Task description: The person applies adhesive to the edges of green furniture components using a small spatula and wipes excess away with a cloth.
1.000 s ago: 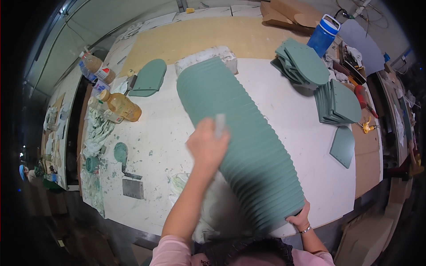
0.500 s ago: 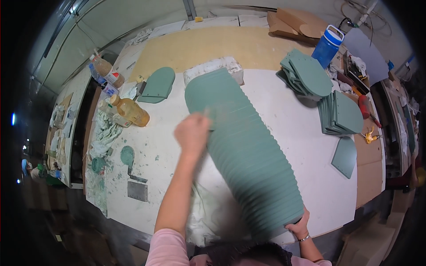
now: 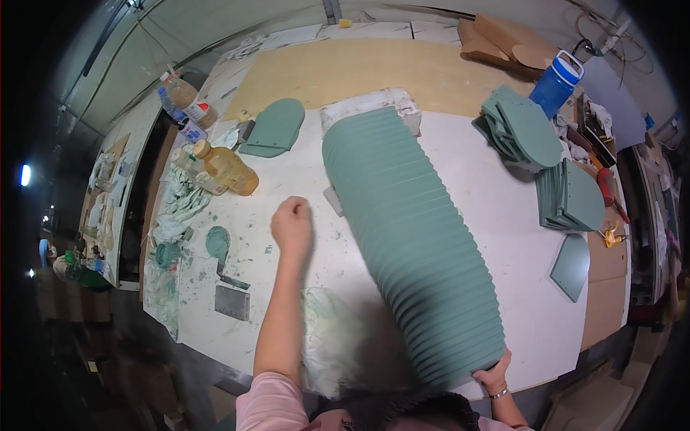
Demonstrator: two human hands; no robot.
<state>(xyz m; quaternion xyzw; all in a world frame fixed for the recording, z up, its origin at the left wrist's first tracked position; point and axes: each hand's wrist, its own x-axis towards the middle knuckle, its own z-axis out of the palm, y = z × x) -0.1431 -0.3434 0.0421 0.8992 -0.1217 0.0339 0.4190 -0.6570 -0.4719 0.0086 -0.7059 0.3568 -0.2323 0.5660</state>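
A long row of green round-ended panels [image 3: 417, 237] leans in a slanting stack across the white table, its far end near a white block [image 3: 370, 108]. My right hand [image 3: 494, 373] grips the near end of the stack at its right corner, thumb against the edge and fingers partly hidden. Left of the stack, my left hand [image 3: 292, 224] is raised with its fingers curled into a fist, apart from the panels. Whether anything sits inside that fist is hidden. A small grey flat piece [image 3: 334, 201] lies against the stack's left side.
At left stand an amber bottle [image 3: 230, 169], a green panel [image 3: 275, 128], green putty [image 3: 218, 242] and a grey plate [image 3: 232, 303]. More panel piles [image 3: 521, 129] [image 3: 571, 195], a single panel [image 3: 571, 267] and a blue jug [image 3: 555, 86] are at right. A pale cloth [image 3: 327, 337] lies near me.
My left hand has pulled away from the stack's left side, moving left and slightly nearer. The grey piece beside the stack now shows. My right hand still holds the near end.
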